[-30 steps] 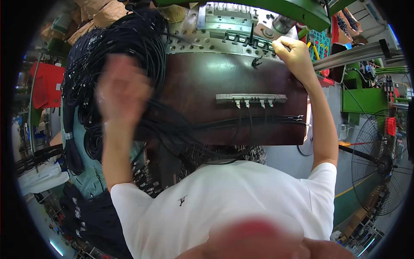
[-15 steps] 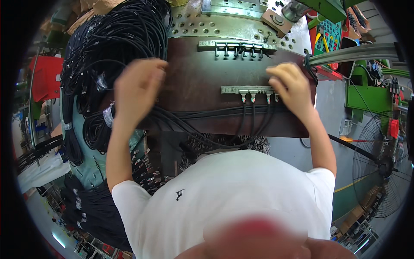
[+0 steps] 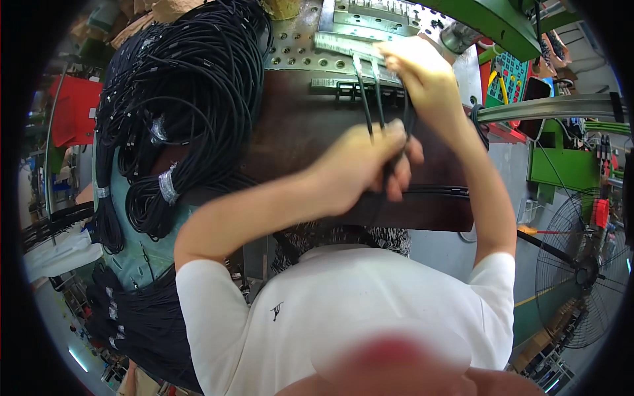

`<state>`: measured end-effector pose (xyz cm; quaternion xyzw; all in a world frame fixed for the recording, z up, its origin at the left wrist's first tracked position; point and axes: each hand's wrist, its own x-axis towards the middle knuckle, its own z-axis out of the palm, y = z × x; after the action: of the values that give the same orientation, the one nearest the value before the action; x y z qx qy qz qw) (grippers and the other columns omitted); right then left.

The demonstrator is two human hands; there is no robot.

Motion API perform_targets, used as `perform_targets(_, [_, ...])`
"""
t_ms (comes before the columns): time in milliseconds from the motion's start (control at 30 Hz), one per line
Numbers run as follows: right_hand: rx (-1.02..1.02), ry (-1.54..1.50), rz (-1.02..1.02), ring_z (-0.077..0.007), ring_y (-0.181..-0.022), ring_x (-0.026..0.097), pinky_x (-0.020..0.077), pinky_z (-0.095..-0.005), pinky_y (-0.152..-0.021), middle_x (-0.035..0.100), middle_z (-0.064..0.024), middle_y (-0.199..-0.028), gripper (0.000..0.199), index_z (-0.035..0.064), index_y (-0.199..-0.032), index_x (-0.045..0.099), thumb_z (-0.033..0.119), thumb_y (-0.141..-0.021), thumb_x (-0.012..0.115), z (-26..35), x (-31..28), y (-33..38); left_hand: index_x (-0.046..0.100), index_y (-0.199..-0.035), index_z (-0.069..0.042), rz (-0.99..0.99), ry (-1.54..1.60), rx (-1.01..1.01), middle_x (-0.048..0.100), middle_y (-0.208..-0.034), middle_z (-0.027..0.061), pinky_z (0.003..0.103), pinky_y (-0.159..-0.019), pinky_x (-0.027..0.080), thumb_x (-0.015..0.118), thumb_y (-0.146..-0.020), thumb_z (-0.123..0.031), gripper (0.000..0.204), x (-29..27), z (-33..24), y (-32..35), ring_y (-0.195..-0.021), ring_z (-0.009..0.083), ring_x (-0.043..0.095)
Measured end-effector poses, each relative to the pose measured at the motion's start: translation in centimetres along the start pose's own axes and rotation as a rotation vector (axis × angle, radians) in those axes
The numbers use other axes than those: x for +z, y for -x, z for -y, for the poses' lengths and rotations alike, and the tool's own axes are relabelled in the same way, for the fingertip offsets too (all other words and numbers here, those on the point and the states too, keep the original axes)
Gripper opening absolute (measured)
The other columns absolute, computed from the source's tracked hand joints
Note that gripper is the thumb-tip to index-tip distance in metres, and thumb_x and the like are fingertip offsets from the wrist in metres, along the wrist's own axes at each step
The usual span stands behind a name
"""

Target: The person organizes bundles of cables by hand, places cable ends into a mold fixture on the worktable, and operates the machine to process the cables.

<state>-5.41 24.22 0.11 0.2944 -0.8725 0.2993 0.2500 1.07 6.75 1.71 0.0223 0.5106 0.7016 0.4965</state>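
The right grip (image 3: 422, 78) clamps the metal bar (image 3: 345, 45), which extends leftward, long axis crosswise. Bodyward of it, the left grip (image 3: 366, 158) encircles black cables (image 3: 364, 97).

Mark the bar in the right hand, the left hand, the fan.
Bar (image 3: 344, 45): head view, on its left half, blurred.
Left hand (image 3: 360, 158): head view, middle of its back.
Fan (image 3: 586, 272): head view, on its hub.

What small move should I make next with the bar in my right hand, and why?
I'd probably lift the bar slightly with the right hand, the left hand guiding the cables. The right hand has the bar near its right end, and the cables run down over the other bar into the left hand, so they might snag there.
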Motion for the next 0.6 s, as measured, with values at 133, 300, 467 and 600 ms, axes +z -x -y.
perform_targets(133, [0.045,0.317,0.149,-0.0303,-0.098,0.059,0.0454,-0.0377,-0.087,0.064,-0.0129,-0.107,0.029,0.0074,-0.113,0.063,0.017,-0.087,0.058,-7.6,3.6,-5.5,0.055,-0.112,0.004,-0.093,0.323,0.116,0.048,-0.066,-0.0031,0.020,-0.051,0.043,0.042,-0.099,-0.022,0.032,-5.8,-7.4,-6.4,-0.053,0.0068,0.045])
perform_targets(300, [0.215,0.385,0.214,-0.0315,-0.092,0.060,0.0461,-0.0395,-0.083,0.064,-0.0147,-0.101,0.025,0.0062,-0.109,0.063,0.015,-0.086,0.055,-10.9,3.0,-6.9,0.049,-0.110,0.003,0.018,0.296,0.187,0.043,-0.064,-0.0036,0.017,-0.047,0.036,0.046,-0.100,-0.023,0.028,-10.6,-9.1,-11.6,-0.051,0.0038,0.038])
perform_targets(467, [0.289,0.358,0.195,-0.0328,-0.086,0.060,0.0469,-0.0413,-0.078,0.064,-0.0166,-0.095,0.022,0.0050,-0.104,0.063,0.012,-0.086,0.052,-9.0,1.8,-7.5,0.052,-0.102,0.002,-0.012,-0.036,0.256,0.057,-0.074,0.0030,0.024,-0.057,0.045,0.040,-0.101,-0.026,0.031,-9.9,-9.7,-9.3,-0.057,0.0108,0.053])
perform_targets(600, [0.061,0.334,0.064,-0.0338,-0.081,0.061,0.0475,-0.0428,-0.075,0.064,-0.0180,-0.090,0.021,0.0041,-0.100,0.063,0.010,-0.085,0.050,-7.7,2.3,-4.8,0.066,-0.108,-0.007,-0.720,-1.608,0.994,0.065,-0.099,0.0203,0.035,-0.063,0.053,0.057,-0.089,-0.027,0.029,-11.5,-10.9,-7.1,-0.089,0.0232,0.065])
